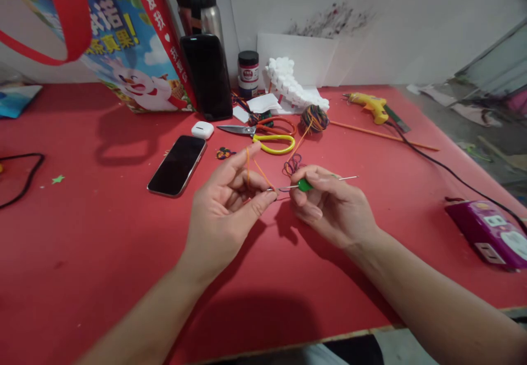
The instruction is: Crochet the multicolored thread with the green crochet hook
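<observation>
My left hand (224,203) is closed in a pinch on the orange yarn (264,173), which loops over its raised index finger. Whatever small stitch lies between its thumb and fingertip is mostly hidden. In my right hand (340,206) is a thin metal crochet hook with a green grip (305,184), its tip reaching to the left fingertips. Loose purple and orange strands (293,164) lie just behind the right hand. From there an orange strand runs back to a multicoloured yarn ball (314,119). A small piece of dark and orange yarn work (224,152) rests behind the left hand.
Behind my hands lie scissors (274,144), a phone (178,166) and a white earbud case (202,130). A second phone (207,77) leans on a steel flask (197,3) beside a gift bag (144,74). A glue gun (368,106) and purple power block (488,233) sit right.
</observation>
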Action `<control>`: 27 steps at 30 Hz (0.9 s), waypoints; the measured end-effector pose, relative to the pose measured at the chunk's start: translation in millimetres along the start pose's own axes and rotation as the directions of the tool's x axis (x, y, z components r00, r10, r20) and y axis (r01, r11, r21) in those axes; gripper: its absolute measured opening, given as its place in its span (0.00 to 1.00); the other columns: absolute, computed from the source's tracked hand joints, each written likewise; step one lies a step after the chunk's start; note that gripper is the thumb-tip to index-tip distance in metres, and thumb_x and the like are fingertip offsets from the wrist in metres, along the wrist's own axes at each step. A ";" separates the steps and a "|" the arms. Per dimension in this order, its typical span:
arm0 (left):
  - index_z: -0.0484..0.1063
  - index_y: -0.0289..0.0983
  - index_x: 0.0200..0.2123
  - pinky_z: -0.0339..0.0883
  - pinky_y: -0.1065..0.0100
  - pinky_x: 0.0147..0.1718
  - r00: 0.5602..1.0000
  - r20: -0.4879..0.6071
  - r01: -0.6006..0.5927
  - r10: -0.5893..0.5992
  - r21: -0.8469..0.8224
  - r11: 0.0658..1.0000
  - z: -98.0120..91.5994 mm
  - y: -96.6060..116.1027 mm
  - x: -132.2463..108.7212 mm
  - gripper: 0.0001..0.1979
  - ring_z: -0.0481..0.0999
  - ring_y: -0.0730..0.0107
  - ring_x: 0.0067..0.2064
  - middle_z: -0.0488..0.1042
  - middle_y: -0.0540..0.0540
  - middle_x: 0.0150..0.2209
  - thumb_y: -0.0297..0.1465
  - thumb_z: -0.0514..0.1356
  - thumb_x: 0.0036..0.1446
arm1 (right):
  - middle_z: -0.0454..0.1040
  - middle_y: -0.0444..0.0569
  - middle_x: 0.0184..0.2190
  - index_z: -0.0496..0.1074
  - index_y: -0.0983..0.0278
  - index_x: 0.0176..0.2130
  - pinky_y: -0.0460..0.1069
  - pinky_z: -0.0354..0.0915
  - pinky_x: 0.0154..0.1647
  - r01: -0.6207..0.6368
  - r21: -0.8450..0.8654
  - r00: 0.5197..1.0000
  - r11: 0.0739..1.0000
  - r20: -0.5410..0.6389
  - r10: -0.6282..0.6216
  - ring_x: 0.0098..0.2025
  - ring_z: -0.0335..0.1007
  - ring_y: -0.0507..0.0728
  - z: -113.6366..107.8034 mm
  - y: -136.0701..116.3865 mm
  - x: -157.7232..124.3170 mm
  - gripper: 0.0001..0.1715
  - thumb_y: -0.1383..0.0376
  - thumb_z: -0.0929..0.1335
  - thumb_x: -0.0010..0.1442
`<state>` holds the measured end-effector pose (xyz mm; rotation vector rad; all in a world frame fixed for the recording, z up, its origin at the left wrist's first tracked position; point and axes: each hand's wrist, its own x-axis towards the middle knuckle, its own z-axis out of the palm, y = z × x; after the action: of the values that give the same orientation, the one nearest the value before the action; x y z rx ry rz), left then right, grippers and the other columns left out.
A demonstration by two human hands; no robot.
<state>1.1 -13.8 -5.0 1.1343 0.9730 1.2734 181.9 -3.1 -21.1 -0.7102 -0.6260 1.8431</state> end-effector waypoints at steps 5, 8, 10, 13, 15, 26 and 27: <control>0.75 0.40 0.63 0.74 0.71 0.42 1.000 -0.007 -0.012 0.013 0.053 0.999 0.4 1.6 -1.2 0.30 0.78 0.74 0.37 0.79 0.53 0.32 0.24 0.71 0.56 | 0.76 0.44 0.21 0.82 0.65 0.32 0.43 0.57 0.18 0.002 -0.015 1.000 1.000 -0.012 -0.002 0.16 0.57 0.46 -0.3 -0.8 0.6 0.05 0.65 0.76 0.54; 0.76 0.40 0.62 0.74 0.71 0.42 1.000 -0.004 -0.024 0.024 0.068 0.997 0.9 2.1 -1.5 0.30 0.77 0.73 0.37 0.78 0.53 0.32 0.24 0.71 0.56 | 0.76 0.44 0.20 0.82 0.65 0.32 0.43 0.57 0.17 -0.012 -0.010 1.000 1.000 -0.006 0.012 0.15 0.57 0.46 -1.5 -2.5 1.0 0.05 0.64 0.76 0.53; 0.76 0.40 0.62 0.74 0.70 0.42 1.000 0.001 -0.018 0.018 0.068 0.998 1.1 2.5 -1.2 0.30 0.78 0.73 0.37 0.78 0.53 0.32 0.24 0.71 0.56 | 0.77 0.45 0.20 0.82 0.65 0.31 0.43 0.56 0.17 -0.010 -0.013 1.000 1.000 -0.008 0.010 0.15 0.57 0.46 -2.3 -3.9 1.2 0.05 0.64 0.76 0.52; 0.76 0.40 0.61 0.74 0.70 0.41 1.000 0.013 -0.003 0.002 0.068 0.998 1.5 3.7 -0.5 0.29 0.78 0.73 0.37 0.78 0.53 0.32 0.23 0.71 0.56 | 0.77 0.45 0.20 0.82 0.65 0.31 0.44 0.55 0.17 -0.011 -0.039 1.000 0.999 -0.008 0.011 0.15 0.58 0.47 -3.0 -4.8 1.2 0.05 0.64 0.76 0.52; 0.75 0.39 0.61 0.74 0.71 0.40 1.000 0.024 0.008 -0.009 0.066 0.998 2.1 4.7 -0.2 0.29 0.78 0.73 0.36 0.79 0.53 0.32 0.23 0.71 0.56 | 0.77 0.45 0.20 0.82 0.65 0.32 0.44 0.57 0.18 -0.013 -0.040 1.000 0.999 0.003 0.014 0.15 0.57 0.47 -2.9 -3.5 0.8 0.05 0.64 0.76 0.54; 0.74 0.39 0.61 0.76 0.70 0.42 0.996 -0.032 0.079 -0.083 -0.114 0.990 7.5 1.8 -1.6 0.32 0.80 0.73 0.36 0.79 0.55 0.29 0.25 0.75 0.53 | 0.80 0.46 0.27 0.83 0.62 0.36 0.45 0.71 0.28 0.086 0.034 0.995 0.996 -0.058 -0.084 0.24 0.67 0.49 10.4 15.0 -6.5 0.06 0.61 0.77 0.60; 0.74 0.39 0.61 0.76 0.70 0.42 0.995 -0.038 0.086 -0.091 -0.125 0.988 7.8 1.2 -1.7 0.33 0.80 0.73 0.35 0.79 0.55 0.29 0.26 0.75 0.52 | 0.80 0.46 0.27 0.83 0.62 0.36 0.45 0.72 0.29 0.083 0.029 0.994 0.996 -0.069 -0.080 0.24 0.68 0.49 10.5 15.2 -6.4 0.06 0.61 0.76 0.60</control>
<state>8.4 -16.2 -2.4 0.9613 0.9531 1.2734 166.8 -15.3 -23.3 -0.7127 -0.5723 1.7431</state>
